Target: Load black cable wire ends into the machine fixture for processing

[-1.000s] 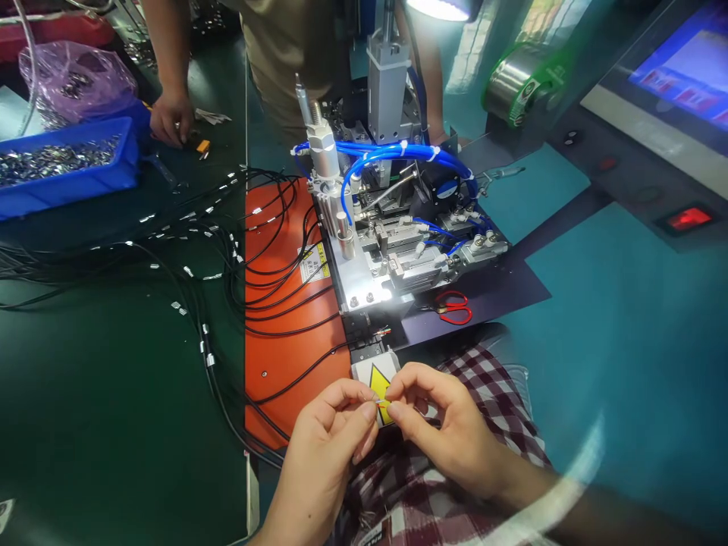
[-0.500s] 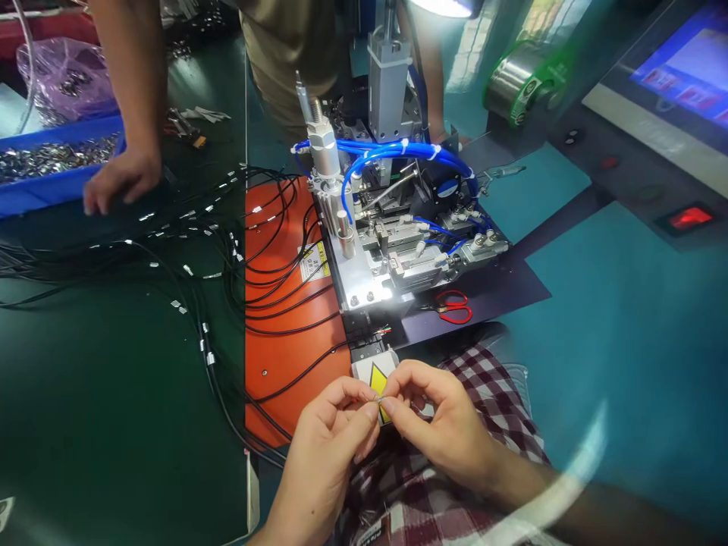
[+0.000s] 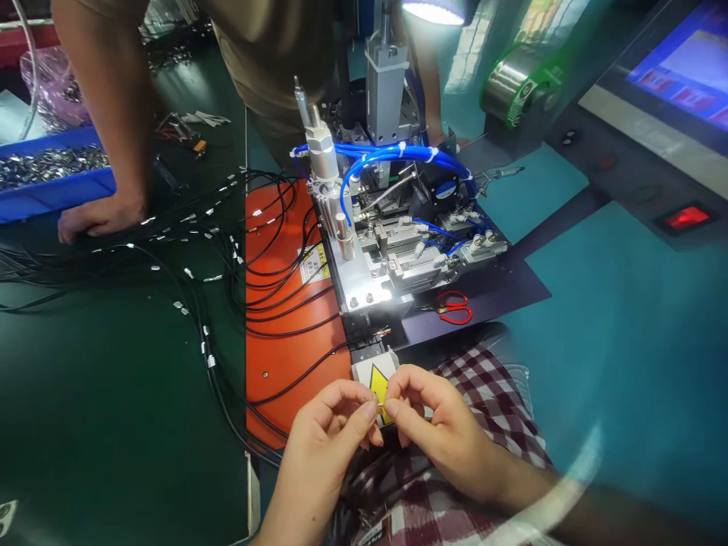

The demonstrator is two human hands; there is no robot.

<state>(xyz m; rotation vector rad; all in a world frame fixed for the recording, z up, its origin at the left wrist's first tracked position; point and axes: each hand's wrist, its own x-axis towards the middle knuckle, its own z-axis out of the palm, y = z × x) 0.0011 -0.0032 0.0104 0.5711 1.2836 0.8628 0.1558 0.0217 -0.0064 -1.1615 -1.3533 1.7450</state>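
My left hand [image 3: 331,432] and my right hand [image 3: 440,425] meet low in the middle of the view, each with thumb and forefinger pinched. Between the fingertips shows a tiny light-coloured sliver, too small to name. Just behind the fingers is a white block with a yellow warning label [image 3: 378,379]. Beyond it, the end of a black cable with thin coloured wires [image 3: 384,332] rests in a dark holder at the front of the metal machine [image 3: 364,280]. Red-handled scissors [image 3: 455,308] lie to the right of that holder.
Black cables [image 3: 208,334] with silvery ends run over the orange plate [image 3: 296,371] and green table [image 3: 114,379]. A co-worker's hand [image 3: 105,216] leans by a blue bin [image 3: 51,186] of metal parts. Right stand a solder wire spool [image 3: 506,87] and a screen [image 3: 688,68].
My fingertips have drawn slightly apart, and the sliver between them shows a little more. The co-worker's hand at the left has moved down and left, onto the table by the cables.
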